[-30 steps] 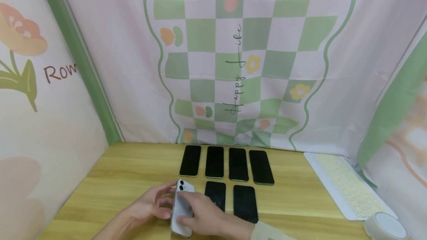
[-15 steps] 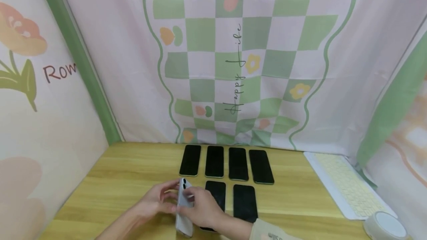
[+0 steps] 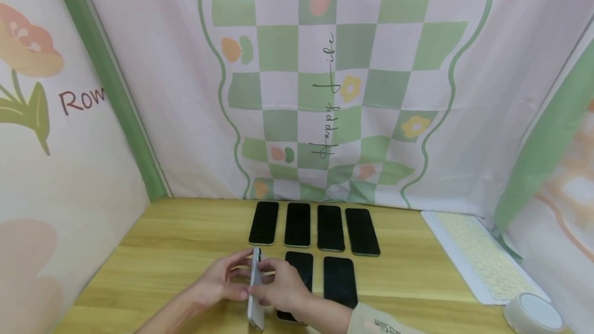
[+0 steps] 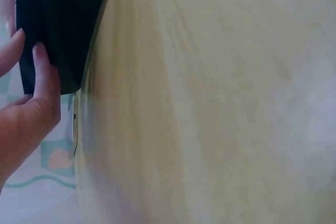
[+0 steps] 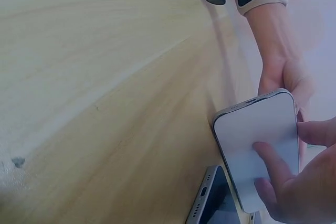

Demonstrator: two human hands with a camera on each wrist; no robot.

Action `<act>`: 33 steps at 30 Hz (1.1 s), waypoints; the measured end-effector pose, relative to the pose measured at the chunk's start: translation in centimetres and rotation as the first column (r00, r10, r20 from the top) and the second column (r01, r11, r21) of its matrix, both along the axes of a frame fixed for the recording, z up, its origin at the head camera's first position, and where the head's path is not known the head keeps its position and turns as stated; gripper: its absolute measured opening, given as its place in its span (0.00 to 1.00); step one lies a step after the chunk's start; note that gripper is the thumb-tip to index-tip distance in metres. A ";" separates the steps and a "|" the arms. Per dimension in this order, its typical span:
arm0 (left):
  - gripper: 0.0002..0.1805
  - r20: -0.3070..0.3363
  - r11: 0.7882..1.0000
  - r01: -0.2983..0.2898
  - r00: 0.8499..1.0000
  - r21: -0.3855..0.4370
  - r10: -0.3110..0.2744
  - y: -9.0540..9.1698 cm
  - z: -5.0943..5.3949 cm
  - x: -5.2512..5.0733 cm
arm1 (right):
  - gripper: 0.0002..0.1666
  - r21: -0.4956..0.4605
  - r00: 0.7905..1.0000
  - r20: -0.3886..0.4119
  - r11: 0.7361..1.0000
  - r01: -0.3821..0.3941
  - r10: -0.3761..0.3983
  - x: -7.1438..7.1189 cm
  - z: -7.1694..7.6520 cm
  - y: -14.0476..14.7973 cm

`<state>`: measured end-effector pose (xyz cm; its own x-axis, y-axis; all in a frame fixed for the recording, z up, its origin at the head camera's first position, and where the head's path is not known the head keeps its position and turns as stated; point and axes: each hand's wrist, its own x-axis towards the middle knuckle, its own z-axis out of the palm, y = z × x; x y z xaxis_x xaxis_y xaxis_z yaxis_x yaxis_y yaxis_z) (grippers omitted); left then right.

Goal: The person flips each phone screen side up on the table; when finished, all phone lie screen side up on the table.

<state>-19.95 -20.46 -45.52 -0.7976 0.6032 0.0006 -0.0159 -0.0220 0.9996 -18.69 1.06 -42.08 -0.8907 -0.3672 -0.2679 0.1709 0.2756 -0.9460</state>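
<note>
A smartphone (image 3: 256, 298) with a pale back stands nearly edge-on between both hands, tilted up off the table. My left hand (image 3: 215, 281) grips it from the left, on the side of its dark screen, which shows in the left wrist view with fingers (image 4: 44, 74) against it. From the right my right hand (image 3: 289, 286) holds it, its fingertips on the white back (image 5: 244, 135) in the right wrist view. Just right of it, a black-screened phone (image 3: 301, 267) lies partly hidden under the right hand, and another phone (image 3: 340, 281) lies beside that.
Behind them several dark phones, one at the left end (image 3: 264, 223), lie in a row near the curtain (image 3: 320, 92). A white keyboard (image 3: 484, 256) lies on the right of the wooden table (image 3: 153, 256), with a white roll (image 3: 533, 313) at its near end.
The phone has turned from showing its white back to standing edge-on, and has shifted slightly right. Both hands have turned it; the right fingers now bend more against its back.
</note>
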 end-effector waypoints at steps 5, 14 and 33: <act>0.57 -0.031 0.999 0.024 0.999 -0.023 -0.025 0.3 0.0 0.0 | 0.26 -0.022 1.000 0.007 1.000 0.017 -0.017 0.0 -0.2 0.0; 0.59 -0.153 0.996 0.028 0.987 -0.089 -0.042 0.6 -0.3 0.0 | 0.27 -0.088 0.999 0.032 0.995 0.044 -0.041 -0.1 -0.6 0.0; 0.63 -0.270 0.955 0.032 0.956 -0.294 -0.115 0.9 0.3 -0.3 | 0.28 -0.167 0.993 0.118 0.986 0.022 -0.002 -0.1 -0.7 0.9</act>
<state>-20.25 -19.60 -45.26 -0.7432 0.6680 0.0386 0.2760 0.2536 0.9271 -18.80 1.99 -42.80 -0.8615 -0.4049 -0.3063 0.2856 0.1122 -0.9518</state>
